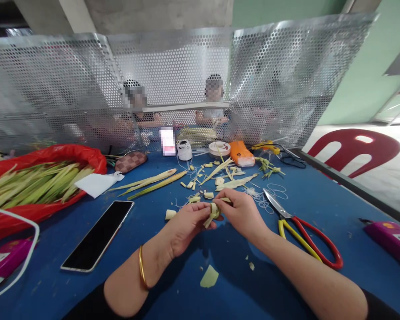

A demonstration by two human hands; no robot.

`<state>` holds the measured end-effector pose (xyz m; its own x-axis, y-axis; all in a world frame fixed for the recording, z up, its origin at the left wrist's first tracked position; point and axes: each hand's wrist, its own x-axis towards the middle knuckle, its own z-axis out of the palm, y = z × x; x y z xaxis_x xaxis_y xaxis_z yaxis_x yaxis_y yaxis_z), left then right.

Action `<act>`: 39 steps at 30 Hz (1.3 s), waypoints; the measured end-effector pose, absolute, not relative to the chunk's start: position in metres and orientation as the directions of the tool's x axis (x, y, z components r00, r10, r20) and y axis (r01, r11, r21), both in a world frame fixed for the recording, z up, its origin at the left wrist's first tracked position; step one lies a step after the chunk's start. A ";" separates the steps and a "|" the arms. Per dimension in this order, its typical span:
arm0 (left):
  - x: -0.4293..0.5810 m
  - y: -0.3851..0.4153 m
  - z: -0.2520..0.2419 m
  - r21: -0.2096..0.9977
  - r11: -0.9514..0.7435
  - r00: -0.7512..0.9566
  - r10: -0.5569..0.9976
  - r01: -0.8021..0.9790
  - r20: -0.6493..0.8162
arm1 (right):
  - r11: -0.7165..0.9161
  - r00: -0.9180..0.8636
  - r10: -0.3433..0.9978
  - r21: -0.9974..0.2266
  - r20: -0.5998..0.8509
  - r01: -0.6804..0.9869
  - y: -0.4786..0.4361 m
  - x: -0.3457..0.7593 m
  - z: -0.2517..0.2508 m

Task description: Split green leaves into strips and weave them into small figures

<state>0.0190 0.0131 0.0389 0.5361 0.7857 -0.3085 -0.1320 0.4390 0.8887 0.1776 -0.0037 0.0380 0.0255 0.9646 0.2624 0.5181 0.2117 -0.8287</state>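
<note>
Between my hands is a small folded piece made of pale green leaf strips (214, 211), with a loose end hanging down. My left hand (195, 217) closes its fingers round the piece from the left. From the right, my right hand (235, 205) pinches a strip at its top. Leaf scraps and short cut pieces (208, 195) lie just beyond my fingers. A cut leaf scrap (209, 276) rests on the blue table (173, 289) nearer to me. Scissors (295, 222) with one red and one yellow handle lie right of my right hand, blades partly apart.
A red plastic bag (100, 156) of long leaves stands at left, near a black-screened phone (98, 235). Thread spool (184, 151), round tub (219, 150) and orange tissue pack (242, 154) line the back, before a perforated metal screen (186, 58). Two people sit beyond it.
</note>
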 end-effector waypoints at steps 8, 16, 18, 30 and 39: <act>0.032 0.000 0.040 0.965 0.261 0.374 0.898 -0.032 -0.230 | 0.125 0.117 0.969 -0.837 0.219 0.533 -0.003 0.174 0.029; 0.025 0.010 0.038 0.949 0.273 0.282 0.934 -0.160 -0.221 | 0.125 0.128 0.983 -0.991 0.130 0.047 -0.001 0.174 0.034; 0.022 0.013 0.039 0.945 0.278 0.299 0.929 -0.175 -0.218 | 0.202 0.066 0.976 -0.976 0.208 0.084 -0.003 0.175 0.038; 0.025 0.006 0.048 0.983 0.153 0.456 0.885 -0.106 -0.089 | 0.242 0.016 0.970 -0.970 0.242 0.020 -0.006 0.175 0.040; 0.026 0.007 0.046 0.993 0.116 0.356 0.929 -0.018 -0.102 | 0.200 0.125 0.969 -0.974 0.213 0.109 -0.004 0.175 0.038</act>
<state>0.0262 0.0068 0.0463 0.3558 0.9290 -0.1016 -0.0183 0.1157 0.9931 0.1751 -0.0043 0.0384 0.1254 0.9690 0.2129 0.1095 0.1997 -0.9737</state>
